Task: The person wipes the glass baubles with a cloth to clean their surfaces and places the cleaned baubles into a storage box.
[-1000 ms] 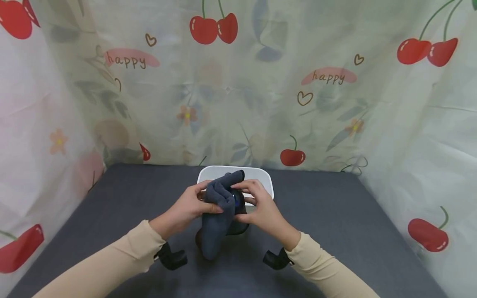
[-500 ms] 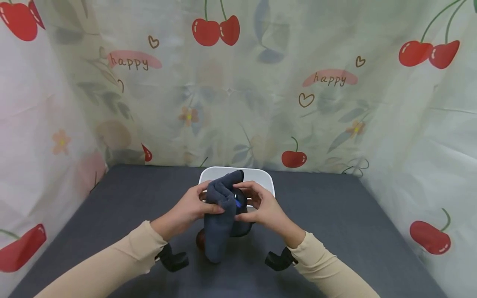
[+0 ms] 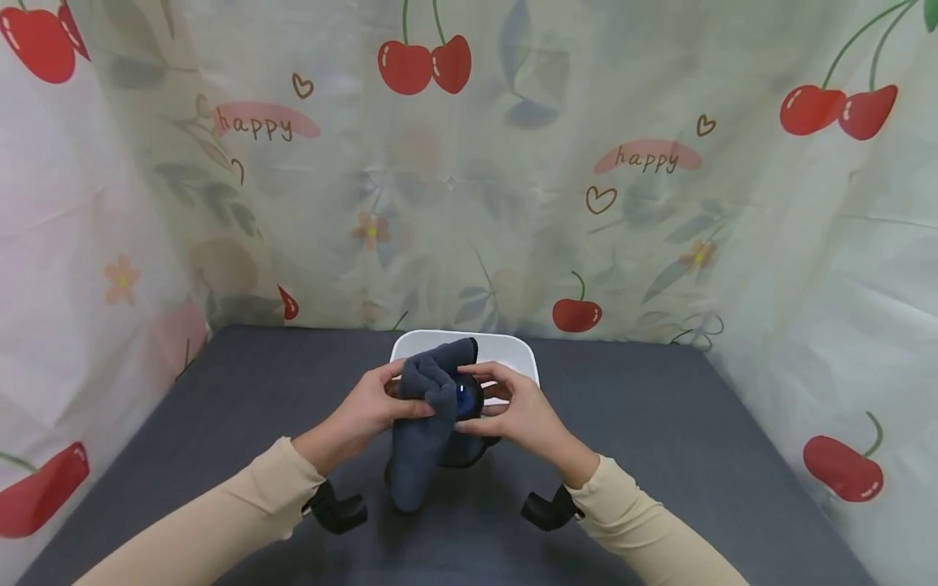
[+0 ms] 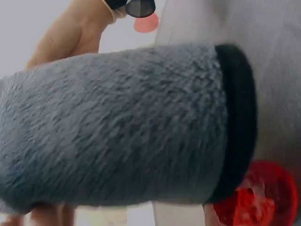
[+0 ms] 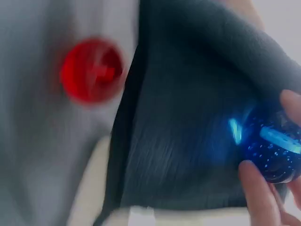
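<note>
My left hand [image 3: 366, 411] grips a dark grey fleecy cloth [image 3: 421, 456] with a black edge, thumb in front. The cloth hangs down in folds over the table. At its right side my right hand [image 3: 516, 415] holds a round, see-through blue ball [image 3: 469, 396] between thumb and fingers, against the cloth. Tiny bubbles and bright glints show in the blue ball [image 5: 273, 146] in the right wrist view. A round, see-through red ball [image 5: 91, 70] lies below on the table; the cloth covers most of it in the head view.
Just behind the hands stands a white tub [image 3: 532, 362], partly covered by hands and cloth. The table has a dark grey cover [image 3: 630, 456]. A curtain [image 3: 454, 203] printed with cherries encloses the back and sides. Black camera mounts [image 3: 550, 510] hang below both wrists.
Both hands stay at nearly the same place. The lower end of the cloth swings right, then back left over the red ball. The blue ball has turned or shifted slightly in the right fingers.
</note>
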Available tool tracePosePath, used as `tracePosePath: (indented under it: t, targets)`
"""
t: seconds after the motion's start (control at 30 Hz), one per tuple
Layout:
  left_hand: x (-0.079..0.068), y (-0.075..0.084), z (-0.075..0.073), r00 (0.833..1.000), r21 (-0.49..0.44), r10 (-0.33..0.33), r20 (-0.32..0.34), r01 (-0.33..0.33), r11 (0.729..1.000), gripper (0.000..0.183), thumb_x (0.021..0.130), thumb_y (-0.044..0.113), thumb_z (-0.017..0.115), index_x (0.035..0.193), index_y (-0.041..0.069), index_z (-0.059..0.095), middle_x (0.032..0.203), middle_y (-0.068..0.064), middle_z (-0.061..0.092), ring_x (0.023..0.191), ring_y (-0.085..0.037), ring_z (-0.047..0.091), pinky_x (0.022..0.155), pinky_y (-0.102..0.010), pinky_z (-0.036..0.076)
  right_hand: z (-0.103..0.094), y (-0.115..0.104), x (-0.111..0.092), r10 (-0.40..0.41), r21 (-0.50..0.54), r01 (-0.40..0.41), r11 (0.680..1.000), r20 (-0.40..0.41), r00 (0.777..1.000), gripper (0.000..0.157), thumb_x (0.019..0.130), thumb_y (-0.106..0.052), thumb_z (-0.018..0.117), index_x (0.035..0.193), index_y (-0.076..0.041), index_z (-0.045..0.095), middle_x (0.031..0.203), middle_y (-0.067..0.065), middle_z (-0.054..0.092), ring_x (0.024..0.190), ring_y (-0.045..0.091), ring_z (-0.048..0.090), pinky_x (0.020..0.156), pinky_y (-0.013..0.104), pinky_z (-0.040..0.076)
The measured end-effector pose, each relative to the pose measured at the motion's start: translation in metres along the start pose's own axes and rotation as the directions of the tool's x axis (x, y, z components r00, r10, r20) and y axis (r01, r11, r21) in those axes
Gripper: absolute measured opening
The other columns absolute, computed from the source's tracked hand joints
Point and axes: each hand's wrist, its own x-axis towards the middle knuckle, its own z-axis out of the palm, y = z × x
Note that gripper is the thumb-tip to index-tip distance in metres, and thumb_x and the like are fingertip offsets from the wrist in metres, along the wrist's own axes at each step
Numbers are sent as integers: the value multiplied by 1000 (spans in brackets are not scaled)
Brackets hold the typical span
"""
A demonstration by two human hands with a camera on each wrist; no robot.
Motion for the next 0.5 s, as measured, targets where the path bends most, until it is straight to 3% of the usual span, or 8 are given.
tracePosePath:
  t: [0.07,0.17,0.3,0.4,0.5]
  targets:
    - [0,0,2,1000,-3,-11,19,11,1000,73,81,13,78,144,5,42,130,-19,57,103,-21,63,87,-39,54,2,1,0,12,39,-13,999,20,1000,63,72,-9,84,129,-18,58,123,7,58,103,21,62,89,29,54]
    - [1,1,4,1000,21,10,17,-10,1000,73,79,10,79,143,5,44,130,-20,57,105,-22,62,88,-38,53,3,0,0,-12,-50,11,999,-8,1000,63,70,-12,87,126,-21,60,122,1,59,110,18,59,95,32,51]
    - [1,-1,2,998,63,65,-8,-65,996,62,79,6,78,134,1,53,121,-16,62,101,-21,61,86,-36,53,1,-1,-1,-38,-160,31,987,-39,999,63,64,-18,91,121,-23,63,119,-4,61,106,15,61,93,30,52]
    - [0,-3,0,996,57,86,-7,-86,995,53,79,3,77,128,-3,56,113,-10,63,96,-20,61,83,-33,53,-1,-2,-2,-20,-108,18,994,-14,1000,62,65,-16,91,120,-18,63,119,1,61,98,18,63,87,28,54]
    - [-1,-3,-1,999,15,52,12,-52,999,55,81,5,76,131,-3,54,114,-10,63,96,-19,61,83,-33,53,-3,-2,-2,22,-5,-22,1000,12,1000,60,66,-10,89,120,-14,62,121,5,59,95,19,63,82,29,56]
